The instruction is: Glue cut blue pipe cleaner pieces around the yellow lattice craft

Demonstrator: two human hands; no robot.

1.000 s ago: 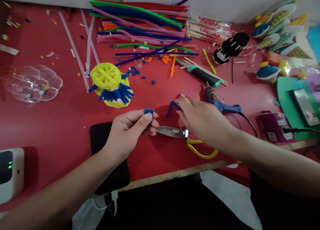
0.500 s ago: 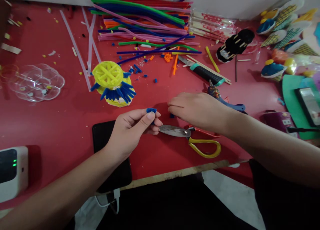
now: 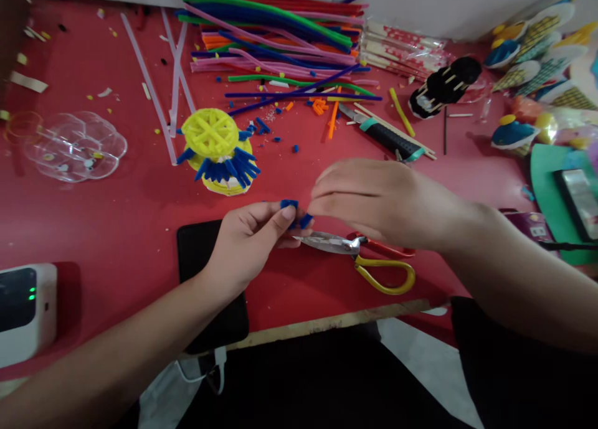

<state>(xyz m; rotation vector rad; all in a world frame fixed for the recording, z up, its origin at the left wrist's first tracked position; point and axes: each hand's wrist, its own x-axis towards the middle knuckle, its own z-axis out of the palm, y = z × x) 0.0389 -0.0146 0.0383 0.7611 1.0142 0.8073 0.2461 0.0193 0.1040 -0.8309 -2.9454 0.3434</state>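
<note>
Between thumb and fingers, my left hand (image 3: 255,236) pinches short blue pipe cleaner pieces (image 3: 289,203). Close on its right, my right hand (image 3: 374,198) has its fingertips pressed together on another short blue pipe cleaner piece (image 3: 306,220), which lies against the left fingers. Under and between the hands rest scissors (image 3: 339,245) with one red and one yellow handle. A yellow round pipe cleaner model (image 3: 210,135) with a fringe of blue pieces stands beyond my left hand. Below my left wrist lies a black phone-like slab (image 3: 199,248), partly covered by the arm.
Coloured pipe cleaners (image 3: 280,37) are heaped at the back, with blue and orange snippets before them. A utility knife (image 3: 390,137) lies near a black figure (image 3: 446,83). At left are a clear flower-shaped tray (image 3: 107,167) and a white device (image 3: 47,292).
My right hand has come up from the table and nearer the left, with a blue pipe cleaner piece now at its fingertips. The left hand keeps its pinch. The view has shifted slightly.
</note>
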